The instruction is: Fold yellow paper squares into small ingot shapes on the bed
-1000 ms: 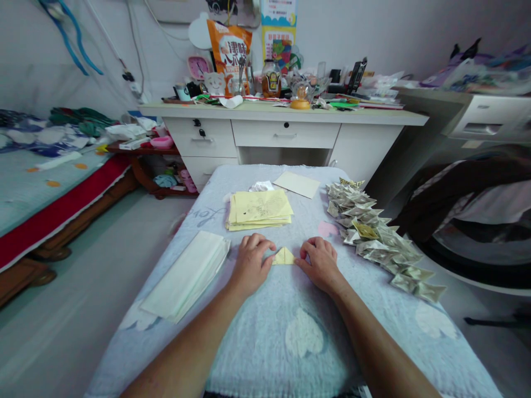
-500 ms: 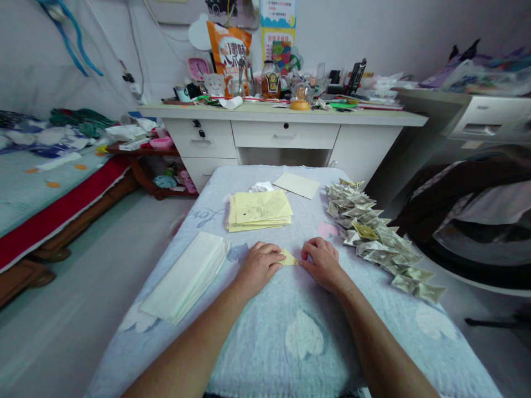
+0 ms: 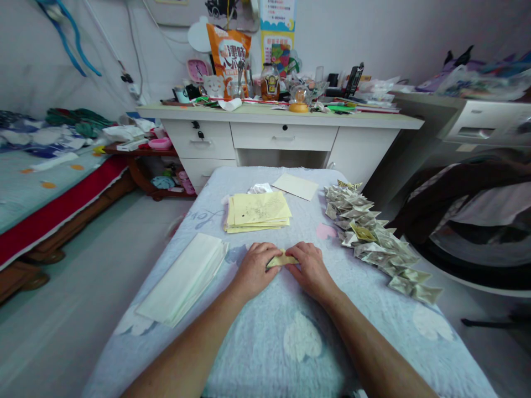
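- Left grip: fingers and thumb pinched on the left end of the small folded yellow paper.
- Right grip: pinched on its right part.
- So the piece sits between my two hands, over the cloth-covered table; can't tell if it touches.
- Yellow sheet stack just beyond it.
- White sheet stack off to my left.
- Folded paper pieces in rows, well right.

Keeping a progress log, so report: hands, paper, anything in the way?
Left hand and right hand gripping folded yellow paper. Its ends partly hidden. Yellow paper stack beyond, apart from hands; no obstruction seen.
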`<action>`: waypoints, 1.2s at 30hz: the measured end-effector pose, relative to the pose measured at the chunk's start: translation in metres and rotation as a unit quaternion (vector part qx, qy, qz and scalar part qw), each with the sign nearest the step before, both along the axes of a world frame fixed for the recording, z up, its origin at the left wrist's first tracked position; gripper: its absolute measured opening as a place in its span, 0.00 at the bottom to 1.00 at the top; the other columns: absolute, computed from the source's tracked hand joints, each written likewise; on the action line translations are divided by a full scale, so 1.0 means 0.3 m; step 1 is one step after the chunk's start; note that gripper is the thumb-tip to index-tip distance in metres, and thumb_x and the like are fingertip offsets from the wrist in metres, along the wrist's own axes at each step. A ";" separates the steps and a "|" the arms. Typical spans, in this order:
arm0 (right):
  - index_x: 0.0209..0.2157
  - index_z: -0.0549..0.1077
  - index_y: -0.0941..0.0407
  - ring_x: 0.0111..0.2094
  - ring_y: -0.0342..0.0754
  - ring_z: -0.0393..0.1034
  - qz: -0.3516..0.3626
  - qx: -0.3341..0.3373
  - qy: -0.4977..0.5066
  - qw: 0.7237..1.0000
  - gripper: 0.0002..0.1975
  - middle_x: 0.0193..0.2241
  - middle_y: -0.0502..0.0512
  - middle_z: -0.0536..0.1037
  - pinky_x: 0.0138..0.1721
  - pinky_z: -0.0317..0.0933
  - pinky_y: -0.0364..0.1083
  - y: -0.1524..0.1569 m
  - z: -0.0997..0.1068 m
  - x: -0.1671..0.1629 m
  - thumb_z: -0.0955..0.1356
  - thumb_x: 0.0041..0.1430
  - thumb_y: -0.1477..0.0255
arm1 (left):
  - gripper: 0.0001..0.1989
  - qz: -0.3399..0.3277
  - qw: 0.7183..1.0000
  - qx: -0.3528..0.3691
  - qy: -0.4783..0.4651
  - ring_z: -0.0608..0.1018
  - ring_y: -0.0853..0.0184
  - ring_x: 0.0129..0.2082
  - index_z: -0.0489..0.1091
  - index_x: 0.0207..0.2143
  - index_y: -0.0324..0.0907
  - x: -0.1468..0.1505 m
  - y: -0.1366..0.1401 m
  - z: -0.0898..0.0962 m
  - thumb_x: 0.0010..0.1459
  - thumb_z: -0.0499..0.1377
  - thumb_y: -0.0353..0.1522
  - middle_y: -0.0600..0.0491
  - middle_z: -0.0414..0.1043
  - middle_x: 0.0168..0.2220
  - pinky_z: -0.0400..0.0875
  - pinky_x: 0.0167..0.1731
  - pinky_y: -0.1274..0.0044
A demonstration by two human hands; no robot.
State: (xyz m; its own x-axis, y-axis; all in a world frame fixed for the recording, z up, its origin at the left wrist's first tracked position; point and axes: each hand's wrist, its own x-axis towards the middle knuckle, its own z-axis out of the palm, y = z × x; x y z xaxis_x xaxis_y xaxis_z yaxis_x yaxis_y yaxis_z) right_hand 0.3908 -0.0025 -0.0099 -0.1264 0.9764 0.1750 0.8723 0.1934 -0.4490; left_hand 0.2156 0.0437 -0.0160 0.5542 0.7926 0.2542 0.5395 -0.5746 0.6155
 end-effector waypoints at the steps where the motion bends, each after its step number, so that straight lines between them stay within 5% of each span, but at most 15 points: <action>1: 0.41 0.71 0.53 0.43 0.51 0.61 -0.003 0.002 0.002 1.000 0.09 0.39 0.54 0.72 0.43 0.50 0.47 0.003 -0.003 0.001 0.68 0.57 0.71 | 0.17 0.002 1.000 -0.003 -0.004 0.69 0.63 0.47 0.72 0.44 0.46 0.000 -0.001 0.000 0.50 0.62 0.27 0.53 0.72 0.45 0.63 0.50 0.71; 9: 0.41 0.70 0.55 0.40 0.49 0.65 0.001 0.020 0.092 0.996 0.08 0.35 0.53 0.74 0.43 0.53 0.47 0.012 -0.018 0.008 0.67 0.58 0.70 | 0.10 0.013 0.990 -0.095 -0.099 0.74 0.65 0.42 0.73 0.40 0.43 -0.002 0.006 0.007 0.55 0.57 0.29 0.51 0.73 0.40 0.66 0.45 0.73; 23: 0.54 0.59 0.55 0.33 0.45 0.67 0.014 0.024 0.266 0.964 0.26 0.39 0.54 0.71 0.39 0.63 0.46 0.010 -0.027 -0.003 0.67 0.54 0.75 | 0.13 0.000 0.888 -0.320 -0.330 0.78 0.67 0.35 0.68 0.45 0.39 0.003 0.005 -0.024 0.56 0.58 0.32 0.49 0.76 0.37 0.71 0.39 0.75; 30: 0.36 0.70 0.55 0.32 0.45 0.65 0.035 0.032 0.214 0.976 0.04 0.31 0.52 0.70 0.33 0.59 0.44 0.010 -0.016 -0.003 0.65 0.58 0.74 | 0.11 0.005 0.934 -0.234 -0.271 0.77 0.66 0.36 0.71 0.40 0.40 -0.007 -0.004 -0.002 0.55 0.60 0.34 0.51 0.76 0.35 0.70 0.39 0.76; 36: 0.35 0.70 0.55 0.33 0.45 0.64 0.053 0.036 0.203 0.977 0.03 0.30 0.51 0.70 0.35 0.57 0.44 0.006 -0.002 -0.006 0.65 0.59 0.75 | 0.12 0.047 0.963 -0.159 -0.211 0.77 0.67 0.31 0.75 0.36 0.40 -0.023 -0.007 0.021 0.60 0.55 0.37 0.53 0.76 0.29 0.68 0.36 0.77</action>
